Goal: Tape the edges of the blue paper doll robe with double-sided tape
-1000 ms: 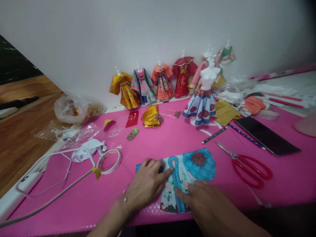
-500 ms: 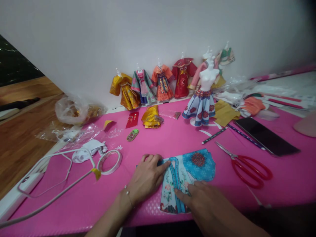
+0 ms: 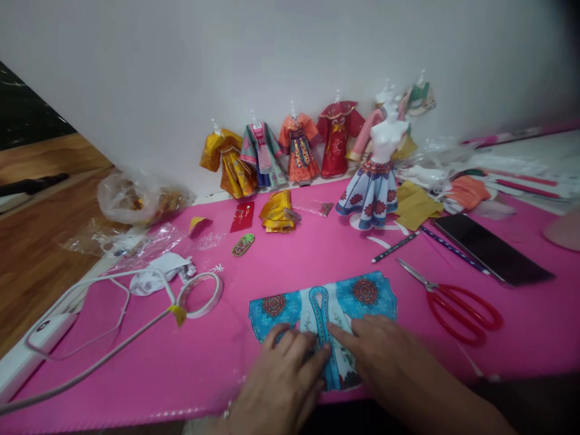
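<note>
A small doll's jacket (image 3: 308, 308), white in the middle with blue sleeves, lies spread on the pink mat near its front edge. Its blue trim runs in a narrow loop down the centre front. My left hand (image 3: 290, 368) rests over the lower left of the jacket, fingers apart, tips on the cloth beside the trim. From the right, my right hand (image 3: 385, 353) lies on the jacket's lower right, with the index finger stretched to the trim and the other fingers partly hidden. Red-handled scissors (image 3: 462, 305) lie to the right, blades slightly apart.
A white mannequin (image 3: 383, 145) wears a patterned skirt (image 3: 369, 190). Several dressed doll forms (image 3: 299, 148) stand along the wall. At right are a phone (image 3: 492, 248) and pencils (image 3: 394, 246). A tape roll (image 3: 202, 294), a white cable (image 3: 109, 342) and a power strip (image 3: 40, 347) lie at left.
My left hand has come down from the jacket's upper left to its lower left, uncovering the left sleeve. My right index finger has moved up along the trim.
</note>
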The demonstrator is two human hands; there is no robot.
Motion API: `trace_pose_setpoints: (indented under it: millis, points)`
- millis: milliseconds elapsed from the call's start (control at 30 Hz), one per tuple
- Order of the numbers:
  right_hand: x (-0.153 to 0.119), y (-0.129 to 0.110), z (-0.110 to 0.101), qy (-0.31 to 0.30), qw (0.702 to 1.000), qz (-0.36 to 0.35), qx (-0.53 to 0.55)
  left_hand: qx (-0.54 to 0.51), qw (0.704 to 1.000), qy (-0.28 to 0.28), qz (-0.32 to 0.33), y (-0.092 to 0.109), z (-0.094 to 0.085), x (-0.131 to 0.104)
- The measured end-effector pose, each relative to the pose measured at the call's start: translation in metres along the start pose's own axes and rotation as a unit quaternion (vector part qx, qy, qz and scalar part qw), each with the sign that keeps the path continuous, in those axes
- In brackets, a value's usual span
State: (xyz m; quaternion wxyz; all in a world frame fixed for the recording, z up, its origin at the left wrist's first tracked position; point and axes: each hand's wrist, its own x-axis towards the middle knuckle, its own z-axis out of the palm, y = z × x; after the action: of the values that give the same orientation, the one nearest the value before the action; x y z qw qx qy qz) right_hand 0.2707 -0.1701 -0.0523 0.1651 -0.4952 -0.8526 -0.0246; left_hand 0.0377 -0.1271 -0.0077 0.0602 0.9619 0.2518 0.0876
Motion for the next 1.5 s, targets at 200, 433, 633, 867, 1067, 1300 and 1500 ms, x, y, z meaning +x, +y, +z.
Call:
trace_pose_setpoints:
  millis: [200, 433, 633, 867, 1067, 1300, 1500]
  points:
    - [0.004, 0.001, 0.012, -0.018, 1.000, -0.006, -0.017, -0.004, 1.000, -0.026, 0.000, 0.007, 0.008, -0.006]
    - [0.012, 0.000, 0.009, -0.029, 0.999, 0.024, -0.032, -0.013, 1.000, -0.028, 0.006, 0.005, 0.008, -0.009]
    - [0.014, -0.002, 0.004, -0.028, 0.999, 0.030, -0.029, -0.042, 0.999, -0.009, 0.020, 0.006, 0.007, -0.009]
    - [0.013, 0.001, 0.009, -0.017, 1.000, 0.019, -0.018, -0.047, 0.997, -0.043, -0.044, 0.003, 0.007, 0.006]
    - [0.013, 0.000, 0.009, -0.003, 1.000, 0.024, -0.017, -0.070, 0.997, -0.042, -0.013, 0.004, 0.004, -0.003]
    - [0.009, -0.002, 0.010, -0.001, 1.000, 0.025, -0.014, -0.067, 0.997, -0.035, -0.024, 0.003, 0.000, 0.005]
    - [0.011, -0.008, 0.006, 0.021, 0.999, 0.033, -0.016, -0.088, 0.995, 0.043, -0.024, -0.004, -0.002, 0.003]
